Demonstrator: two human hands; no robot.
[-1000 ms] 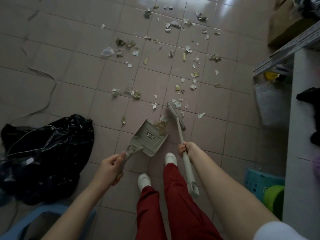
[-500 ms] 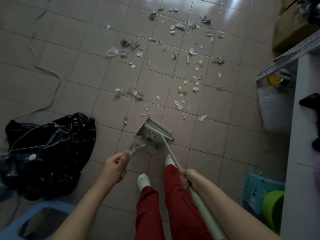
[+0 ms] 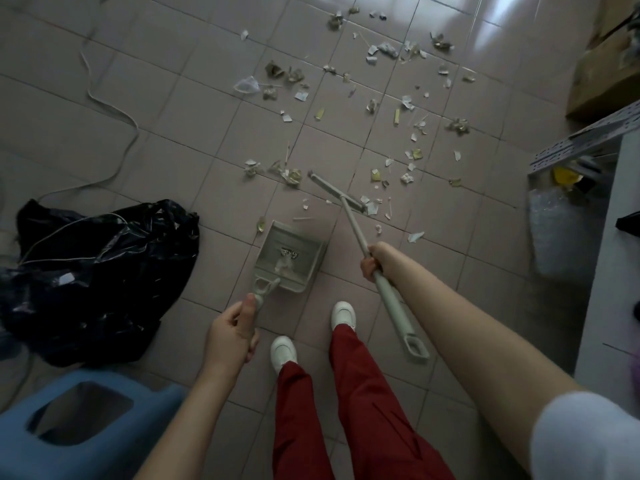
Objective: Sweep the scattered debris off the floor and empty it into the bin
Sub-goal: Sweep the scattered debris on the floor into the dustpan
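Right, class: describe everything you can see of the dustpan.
The dustpan is pale grey-green, plastic by its look, a shallow tray with raised side walls and dark lettering inside. It lies on the tiled floor, its open mouth towards the debris, with a few scraps in it. The left hand grips its short looped handle.

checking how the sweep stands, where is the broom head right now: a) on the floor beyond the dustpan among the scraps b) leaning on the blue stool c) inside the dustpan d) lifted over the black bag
a: the broom head sits out on the tiles past the dustpan, with scraps beside it.
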